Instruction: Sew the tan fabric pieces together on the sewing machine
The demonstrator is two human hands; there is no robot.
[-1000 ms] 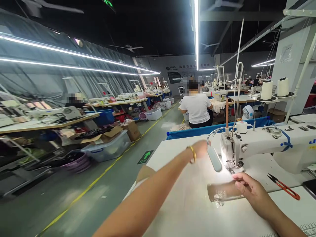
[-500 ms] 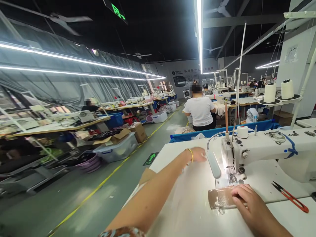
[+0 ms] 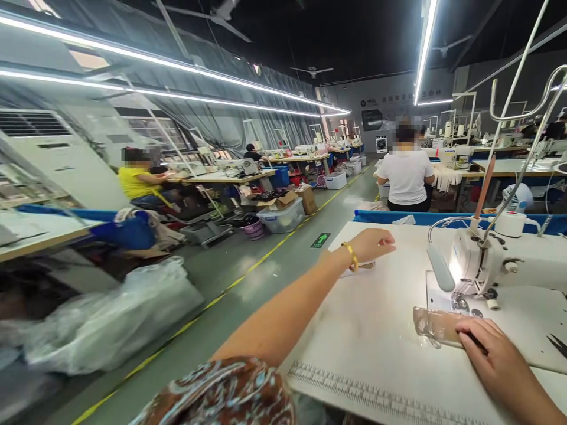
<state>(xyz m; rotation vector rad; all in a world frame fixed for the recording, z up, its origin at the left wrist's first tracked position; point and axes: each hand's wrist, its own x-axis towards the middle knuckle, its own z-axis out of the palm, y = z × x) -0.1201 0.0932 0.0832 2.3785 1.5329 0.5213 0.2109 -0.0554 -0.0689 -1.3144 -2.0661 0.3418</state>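
My left hand, with a yellow bracelet at the wrist, is over the far left part of the white sewing table. Its fingers are curled together, and whatever they may hold is too small to make out. A small pale piece lies beneath that wrist. My right hand rests near the needle area of the white sewing machine, its fingers closed on the right end of a brown piece in clear, shiny plastic.
Black-tipped snips lie at the right edge. A ruler strip runs along the table's front. Beyond are a blue cloth bin, a person in white and, left, a plastic bag.
The view has swung left, bringing the ruler strip and the plastic bag into sight. My left hand's fingers have curled in above the table. My right hand stays at the brown piece.
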